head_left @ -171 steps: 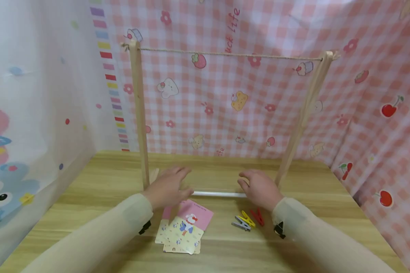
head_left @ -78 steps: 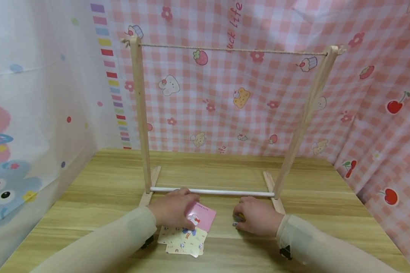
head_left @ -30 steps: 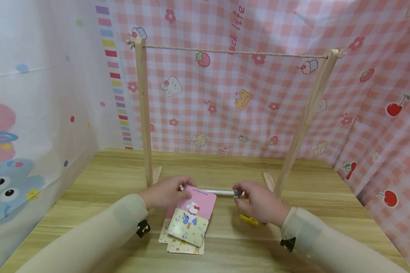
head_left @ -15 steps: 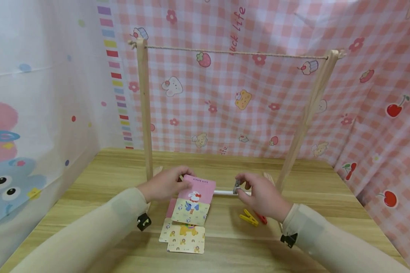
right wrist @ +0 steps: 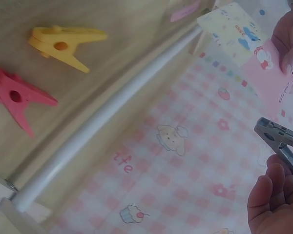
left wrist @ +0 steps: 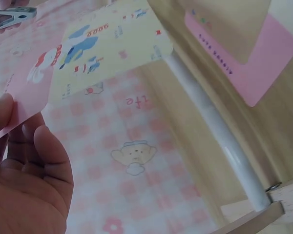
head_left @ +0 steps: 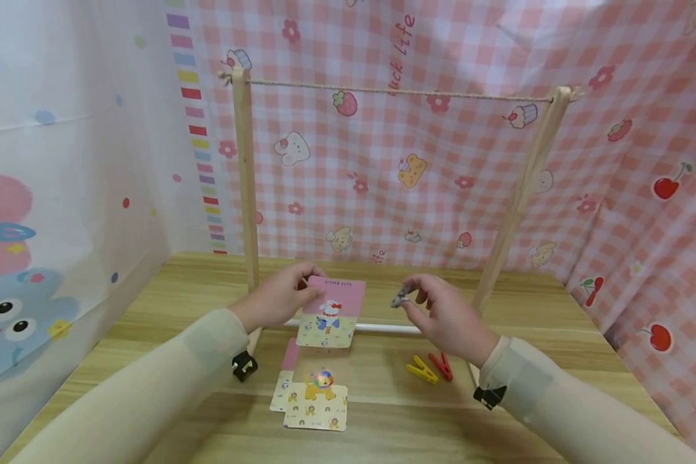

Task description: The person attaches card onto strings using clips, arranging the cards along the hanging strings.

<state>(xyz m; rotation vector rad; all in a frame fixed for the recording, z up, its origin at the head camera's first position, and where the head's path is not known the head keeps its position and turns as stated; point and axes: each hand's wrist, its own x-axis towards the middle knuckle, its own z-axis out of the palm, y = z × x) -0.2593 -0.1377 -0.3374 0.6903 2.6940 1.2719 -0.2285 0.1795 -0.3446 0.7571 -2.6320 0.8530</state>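
Observation:
My left hand (head_left: 275,298) pinches the top left corner of a pink and cream card with a rabbit picture (head_left: 329,314), raised above the table in front of the stand. In the left wrist view the thumb lies on the card's pink end (left wrist: 31,92). To the right, my right hand (head_left: 445,316) holds a grey clothespin (head_left: 401,296) between thumb and fingers, its nose pointing left toward the card. Below on the table lie a lion card (head_left: 316,406) and another card (head_left: 283,390) partly under it. A yellow clothespin (head_left: 422,370) and a red clothespin (head_left: 441,366) lie below my right hand.
A wooden stand has a left post (head_left: 244,174), a right post (head_left: 522,200) and a twine line (head_left: 394,91) strung between their tops. Its white crossbar (head_left: 383,328) runs low behind the hands. A pink checked curtain (head_left: 348,161) hangs behind the table (head_left: 180,296).
The right hand has picked up the grey clothespin from beside the other two. The left hand has lifted the rabbit card off the pile, uncovering the lion card. Both hands have risen.

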